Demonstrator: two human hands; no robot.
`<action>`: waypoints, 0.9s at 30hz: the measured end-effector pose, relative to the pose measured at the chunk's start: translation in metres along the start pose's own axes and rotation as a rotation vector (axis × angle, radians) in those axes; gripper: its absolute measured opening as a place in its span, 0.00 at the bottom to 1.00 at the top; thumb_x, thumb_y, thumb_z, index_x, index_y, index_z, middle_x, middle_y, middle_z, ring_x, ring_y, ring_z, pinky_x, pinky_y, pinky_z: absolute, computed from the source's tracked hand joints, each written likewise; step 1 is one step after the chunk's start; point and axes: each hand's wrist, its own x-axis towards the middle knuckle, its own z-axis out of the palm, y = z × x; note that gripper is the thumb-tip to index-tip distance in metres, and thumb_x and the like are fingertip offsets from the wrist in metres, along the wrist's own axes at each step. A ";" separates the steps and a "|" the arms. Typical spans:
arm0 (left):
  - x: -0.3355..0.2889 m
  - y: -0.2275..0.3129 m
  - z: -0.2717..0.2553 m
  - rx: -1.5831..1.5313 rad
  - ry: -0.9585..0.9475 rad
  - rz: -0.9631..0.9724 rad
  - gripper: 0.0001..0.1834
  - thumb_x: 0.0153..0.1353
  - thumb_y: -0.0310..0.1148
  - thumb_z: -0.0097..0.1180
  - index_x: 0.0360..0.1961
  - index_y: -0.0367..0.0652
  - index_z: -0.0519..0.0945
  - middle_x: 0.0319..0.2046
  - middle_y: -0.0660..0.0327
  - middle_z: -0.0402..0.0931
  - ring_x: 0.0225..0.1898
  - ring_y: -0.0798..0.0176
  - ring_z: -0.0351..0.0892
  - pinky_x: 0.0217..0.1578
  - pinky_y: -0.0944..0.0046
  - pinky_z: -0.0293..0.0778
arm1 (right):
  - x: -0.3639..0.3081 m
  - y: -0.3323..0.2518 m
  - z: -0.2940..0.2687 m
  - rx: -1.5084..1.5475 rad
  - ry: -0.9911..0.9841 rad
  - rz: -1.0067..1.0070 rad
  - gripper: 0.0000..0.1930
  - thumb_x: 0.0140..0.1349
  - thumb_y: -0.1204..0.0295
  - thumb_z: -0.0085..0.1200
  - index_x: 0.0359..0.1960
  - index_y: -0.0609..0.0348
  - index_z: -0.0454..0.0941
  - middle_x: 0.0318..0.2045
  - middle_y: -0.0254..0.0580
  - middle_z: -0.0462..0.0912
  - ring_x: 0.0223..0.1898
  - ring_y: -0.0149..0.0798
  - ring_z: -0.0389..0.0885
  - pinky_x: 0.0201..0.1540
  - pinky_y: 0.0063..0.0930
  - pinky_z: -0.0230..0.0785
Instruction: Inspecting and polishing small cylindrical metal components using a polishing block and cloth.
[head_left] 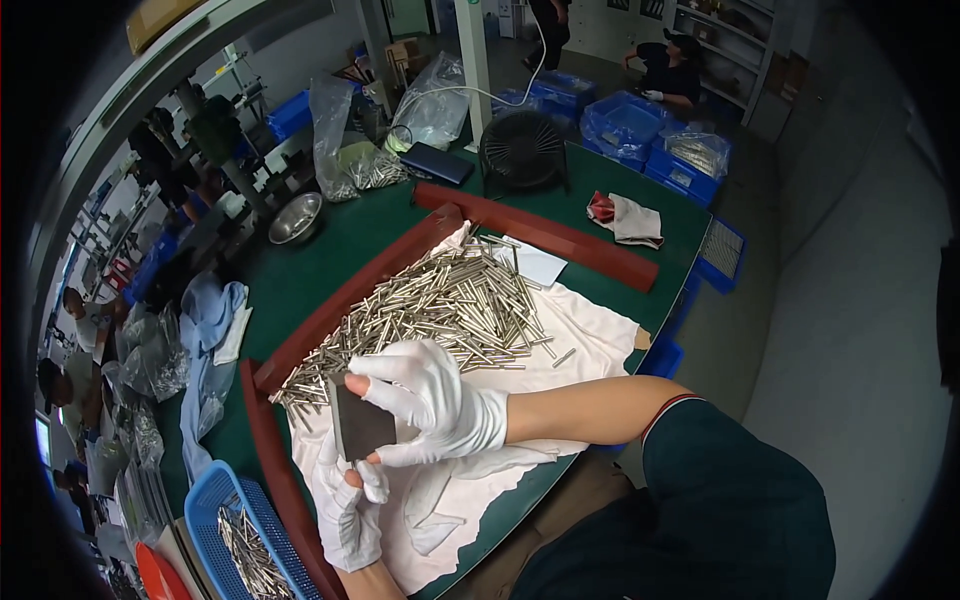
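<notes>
Fingers point(400, 385) of both gloved hands clamped on a dark flat block point(362, 425), right hand point(440, 400) above, left hand point(345, 510) apparently beneath, over metal rods point(440, 305)

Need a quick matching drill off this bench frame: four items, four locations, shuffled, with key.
Things:
1. dark flat block
2. pile of metal rods
3. blue mesh basket
4. steel bowl

Places:
A. on the white cloth, just beyond the hands
B. far left of the green table, near the clear bags
C. held between the gloved left hand and the gloved right hand
D. at the near left table edge, with a few rods inside

Pairs: 1-C, 2-A, 3-D, 4-B
</notes>
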 end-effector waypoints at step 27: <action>0.007 -0.004 -0.016 0.082 -0.083 -0.024 0.49 0.49 0.34 0.70 0.65 0.31 0.52 0.25 0.55 0.78 0.22 0.66 0.76 0.23 0.72 0.73 | 0.004 0.000 -0.003 0.020 -0.063 0.031 0.43 0.42 0.54 0.68 0.59 0.60 0.63 0.51 0.48 0.71 0.45 0.47 0.71 0.45 0.39 0.65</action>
